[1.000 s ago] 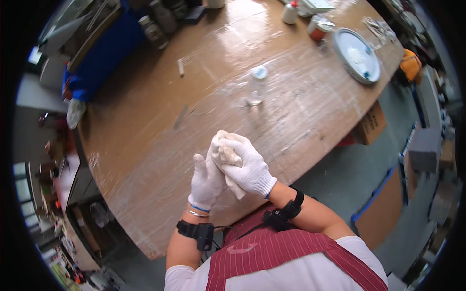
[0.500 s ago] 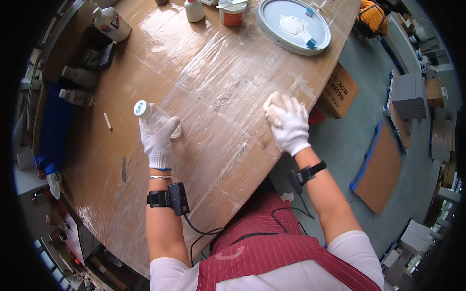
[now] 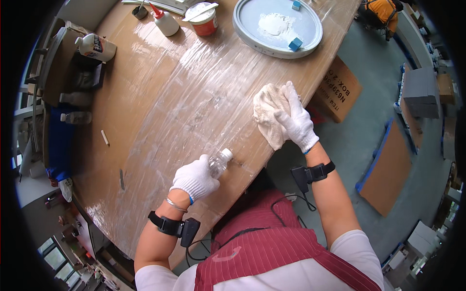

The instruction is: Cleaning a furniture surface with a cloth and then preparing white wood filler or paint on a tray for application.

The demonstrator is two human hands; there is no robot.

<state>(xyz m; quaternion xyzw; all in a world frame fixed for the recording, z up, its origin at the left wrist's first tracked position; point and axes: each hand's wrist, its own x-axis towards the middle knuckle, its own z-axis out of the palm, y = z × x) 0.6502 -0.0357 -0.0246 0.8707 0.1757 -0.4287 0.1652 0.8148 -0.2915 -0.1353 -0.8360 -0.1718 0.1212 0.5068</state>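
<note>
Broad brown surface (image 3: 160, 121), shiny with wrinkled clear film, fills the middle of the view. Brown cardboard box (image 3: 335, 89) beside its right edge, lower down. Round pale grey lid (image 3: 246, 26) at the far right of the surface, a white powdery patch on it. Crumpled beige cloth (image 3: 267, 109) nearer, at the right edge. White jug-shaped bottle (image 3: 99, 47) at far left, tilted in view. Hands well apart, both in white knit gloves: right hand (image 3: 297, 123) against the cloth, thumb over it, other fingers extended; whether it grips, cannot tell. Left hand (image 3: 195, 177) wraps a small clear bottle with a white cap (image 3: 218, 165), over the near part of the surface, tilted, cap toward upper right. Red-and-white tub (image 3: 206, 28) left of the lid, pale flat stick across its top. White squeeze bottle with red nozzle (image 3: 166, 25) just beside the tub. Smallest: two blue blocks (image 3: 295, 44) on the lid.
</note>
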